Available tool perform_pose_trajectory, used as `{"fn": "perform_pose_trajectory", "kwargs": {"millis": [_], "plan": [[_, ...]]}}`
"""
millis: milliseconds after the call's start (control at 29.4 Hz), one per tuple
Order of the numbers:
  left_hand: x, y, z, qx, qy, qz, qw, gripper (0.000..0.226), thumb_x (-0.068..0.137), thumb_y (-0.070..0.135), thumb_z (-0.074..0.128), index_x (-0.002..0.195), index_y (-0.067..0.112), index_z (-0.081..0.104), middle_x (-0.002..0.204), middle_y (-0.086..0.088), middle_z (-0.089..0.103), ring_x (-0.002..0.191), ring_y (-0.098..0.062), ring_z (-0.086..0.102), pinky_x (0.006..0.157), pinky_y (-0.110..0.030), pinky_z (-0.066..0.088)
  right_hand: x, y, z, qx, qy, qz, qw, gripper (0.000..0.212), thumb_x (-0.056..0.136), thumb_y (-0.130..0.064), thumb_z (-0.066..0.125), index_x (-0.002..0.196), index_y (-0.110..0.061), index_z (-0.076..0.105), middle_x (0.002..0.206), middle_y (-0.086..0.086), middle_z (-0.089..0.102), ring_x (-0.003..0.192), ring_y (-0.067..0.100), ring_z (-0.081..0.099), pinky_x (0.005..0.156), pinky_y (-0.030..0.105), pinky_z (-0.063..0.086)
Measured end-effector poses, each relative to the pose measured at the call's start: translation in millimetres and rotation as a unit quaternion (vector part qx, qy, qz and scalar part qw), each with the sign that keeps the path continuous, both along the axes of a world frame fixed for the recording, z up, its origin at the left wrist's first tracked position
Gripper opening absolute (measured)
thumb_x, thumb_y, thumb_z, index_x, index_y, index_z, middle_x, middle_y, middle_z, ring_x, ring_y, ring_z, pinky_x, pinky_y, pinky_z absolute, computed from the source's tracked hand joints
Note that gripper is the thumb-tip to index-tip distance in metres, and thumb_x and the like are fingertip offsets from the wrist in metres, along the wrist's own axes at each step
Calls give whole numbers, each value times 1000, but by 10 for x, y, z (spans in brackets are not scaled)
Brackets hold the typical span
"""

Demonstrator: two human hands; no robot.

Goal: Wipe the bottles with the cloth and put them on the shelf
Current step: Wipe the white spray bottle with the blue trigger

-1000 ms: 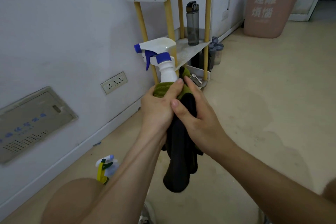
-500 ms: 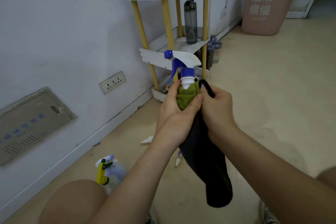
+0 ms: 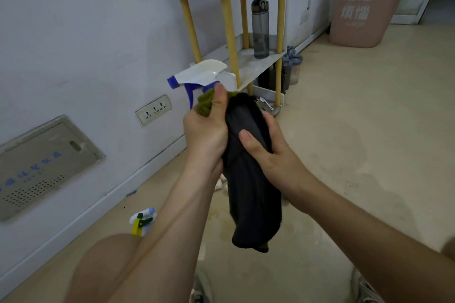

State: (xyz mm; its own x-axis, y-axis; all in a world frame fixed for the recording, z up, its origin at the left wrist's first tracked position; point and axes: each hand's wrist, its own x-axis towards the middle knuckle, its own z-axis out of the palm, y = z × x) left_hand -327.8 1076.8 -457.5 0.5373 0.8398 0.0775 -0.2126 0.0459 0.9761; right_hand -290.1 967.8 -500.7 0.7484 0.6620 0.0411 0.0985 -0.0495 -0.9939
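A spray bottle with a white and blue trigger head pokes up out of a dark cloth with a green side. The cloth wraps the bottle's body, which is hidden. My left hand grips the cloth-covered neck, thumb up by the blue collar. My right hand grips the wrapped body lower down. Behind stands a white shelf with yellow posts, with a grey drinking bottle on its middle board. A second spray bottle with a yellow trigger lies on the floor by my left knee.
A pink waste bin stands at the far right wall. More grey bottles sit on the floor beside the shelf, and a spoon lies at its base. A wall socket and a grey panel are on the left wall.
The spray head has turned so its nozzle points left again, and the bottle has tilted. My right hand has slid down the cloth; my left thumb now presses near the collar.
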Motion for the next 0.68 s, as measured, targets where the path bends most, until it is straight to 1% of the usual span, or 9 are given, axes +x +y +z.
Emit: {"fn": "perform_pose_trajectory", "kwargs": {"millis": [68, 136, 204, 306, 340, 408, 511, 579, 681], "plan": [[6, 32, 31, -8, -10, 13, 1000, 32, 93, 45, 59, 82, 18, 70, 81, 1, 74, 86, -18, 71, 81, -35, 58, 4, -9, -40, 26, 35, 18, 999, 85, 62, -81, 62, 139, -52, 38, 133, -23, 54, 120, 3, 56, 103, 35, 49], [10, 25, 29, -42, -12, 4, 999, 36, 95, 48, 54, 82, 17, 67, 79, 1, 73, 83, -17, 70, 80, -34, 57, 11, 9, -50, 70, 47, -17, 996, 63, 74, -70, 60, 132, -47, 51, 120, -31, 61, 112, -4, 59, 98, 28, 51], [12, -32, 16, -69, -8, -38, 997, 31, 95, 44, 55, 85, 17, 67, 80, 1, 73, 84, -15, 70, 77, -31, 57, 23, 41, -53, 93, 52, -63, 992, 45, 88, -60, 53, 130, -44, 54, 112, -36, 62, 110, -11, 58, 98, 21, 48], [-18, -129, -51, -65, -6, -115, 991, 18, 85, 32, 69, 93, 16, 69, 87, 1, 76, 87, -16, 72, 75, -27, 58, 90, 91, -30, 80, 46, -151, 984, 50, 90, -68, 46, 133, -42, 54, 130, -20, 60, 126, 8, 54, 112, 41, 40], [-25, -158, -97, -53, -4, -139, 989, 20, 82, 26, 72, 98, 14, 69, 90, 0, 76, 88, -16, 72, 76, -26, 58, 133, 94, -3, 99, 59, -174, 978, 45, 93, -63, 46, 128, -36, 58, 126, -11, 66, 121, 14, 60, 109, 46, 43], [-43, -233, -183, -25, 20, -173, 984, 36, 80, 16, 77, 113, 10, 64, 100, -3, 75, 94, -17, 72, 82, -28, 57, 202, 81, 74, 165, 133, -195, 958, 29, 102, -36, 49, 113, -18, 68, 106, 5, 74, 102, 22, 70, 98, 48, 53], [-56, -307, -276, -25, 33, -162, 986, 55, 76, 15, 82, 124, 11, 57, 108, -5, 73, 99, -17, 71, 89, -35, 57, 248, 75, 79, 173, 158, -206, 950, 23, 102, -25, 52, 105, -15, 73, 95, 8, 76, 91, 24, 73, 92, 48, 57], [-42, -286, -252, -38, 11, -102, 994, 41, 77, 14, 81, 114, 12, 63, 100, -3, 75, 93, -15, 72, 84, -31, 57, 155, 107, 83, 167, 90, -172, 967, 20, 100, -25, 52, 106, -25, 71, 98, -1, 75, 95, 14, 71, 92, 38, 55], [-2, -169, -159, -76, -13, -13, 997, 14, 82, 20, 77, 93, 13, 72, 86, -2, 76, 81, -16, 73, 75, -30, 58, -70, 151, 55, 113, -42, -70, 990, 33, 99, -29, 55, 130, -41, 52, 122, -13, 62, 112, -2, 57, 90, 3, 38]]}}
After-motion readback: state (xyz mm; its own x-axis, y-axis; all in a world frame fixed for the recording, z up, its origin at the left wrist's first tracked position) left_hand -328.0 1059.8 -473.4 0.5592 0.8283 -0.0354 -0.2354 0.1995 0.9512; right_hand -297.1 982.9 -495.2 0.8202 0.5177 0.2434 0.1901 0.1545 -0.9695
